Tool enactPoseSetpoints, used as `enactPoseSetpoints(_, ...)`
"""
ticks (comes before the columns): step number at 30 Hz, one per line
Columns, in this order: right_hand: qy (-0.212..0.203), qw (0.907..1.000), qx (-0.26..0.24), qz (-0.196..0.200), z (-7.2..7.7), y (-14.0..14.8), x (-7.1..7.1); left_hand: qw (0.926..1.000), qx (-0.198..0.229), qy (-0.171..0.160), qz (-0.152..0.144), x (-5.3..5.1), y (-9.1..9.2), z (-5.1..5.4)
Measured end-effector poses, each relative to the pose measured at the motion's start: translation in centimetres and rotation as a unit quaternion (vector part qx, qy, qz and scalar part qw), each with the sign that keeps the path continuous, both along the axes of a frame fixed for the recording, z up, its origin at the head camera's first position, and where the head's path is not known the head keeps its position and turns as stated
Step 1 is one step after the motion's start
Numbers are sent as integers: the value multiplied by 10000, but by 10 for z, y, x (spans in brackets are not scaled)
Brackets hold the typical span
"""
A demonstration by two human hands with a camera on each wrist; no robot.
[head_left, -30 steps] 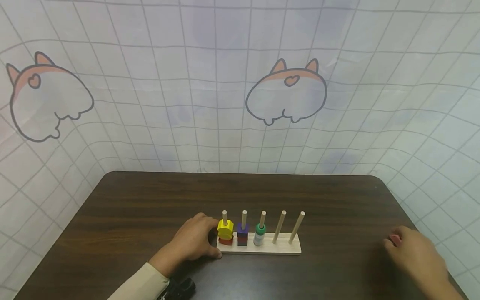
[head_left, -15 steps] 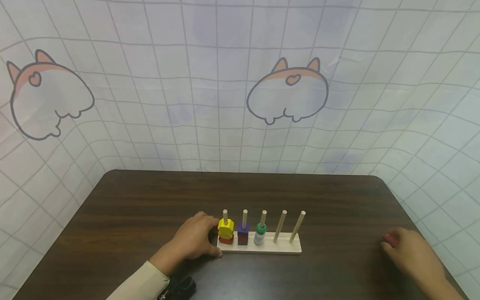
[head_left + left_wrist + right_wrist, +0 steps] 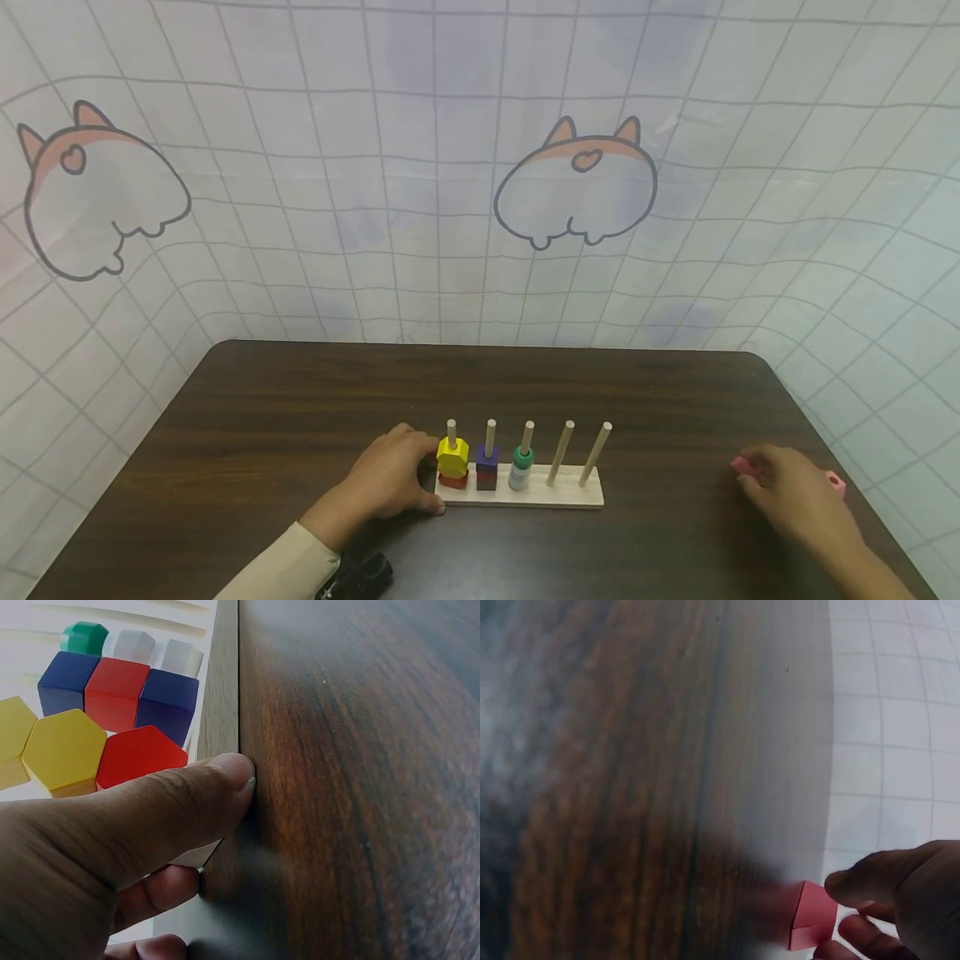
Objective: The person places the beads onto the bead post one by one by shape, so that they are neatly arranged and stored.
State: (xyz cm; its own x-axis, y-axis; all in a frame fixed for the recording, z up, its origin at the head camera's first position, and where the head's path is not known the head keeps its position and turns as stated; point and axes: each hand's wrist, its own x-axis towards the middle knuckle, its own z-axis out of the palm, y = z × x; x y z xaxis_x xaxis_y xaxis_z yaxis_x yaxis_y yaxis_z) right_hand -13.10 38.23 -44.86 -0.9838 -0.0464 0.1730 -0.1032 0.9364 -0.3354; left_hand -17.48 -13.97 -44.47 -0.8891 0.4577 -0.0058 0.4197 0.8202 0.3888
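Observation:
My left hand grips the left end of the wooden peg board, its thumb along the near edge. Yellow hexagonal beads sit over a red one on the first peg. A red cube lies between two dark blue cubes on the second. The third peg carries a green bead above white ones. To the right, my right hand pinches a pink bead between thumb and fingers, low over the table. Another pink bead shows just past that hand's far side, partly hidden.
Two bare pegs rise from the right half of the board. The dark wooden table ends at its right edge close to my right hand. A white grid-patterned cloth hangs behind and at the sides.
My right hand has moved left, carrying the pink bead, and a second pink bead has come into sight behind it. The left hand and the peg board stay in place.

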Motion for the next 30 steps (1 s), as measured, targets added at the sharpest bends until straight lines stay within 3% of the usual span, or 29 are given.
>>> enactPoseSetpoints(4, 24, 9996, -71, -259, 0, 3, -1, 10000, 7, -6, -4, 0, 1, 0)
enactPoseSetpoints(11, -581, 9966, 110, -576, 4, 9, -3, 10000, -44, -32, 36, 0, 1, 2)
enactPoseSetpoints(22, -440, 9989, -161, -90, 4, -24, -12, 9999, -14, -86, 144, 1, 1, 1)
enactPoseSetpoints(30, -235, 9989, -334, 209, 19, -61, -16, 9998, 97, -49, 175, 3, 1, 0)
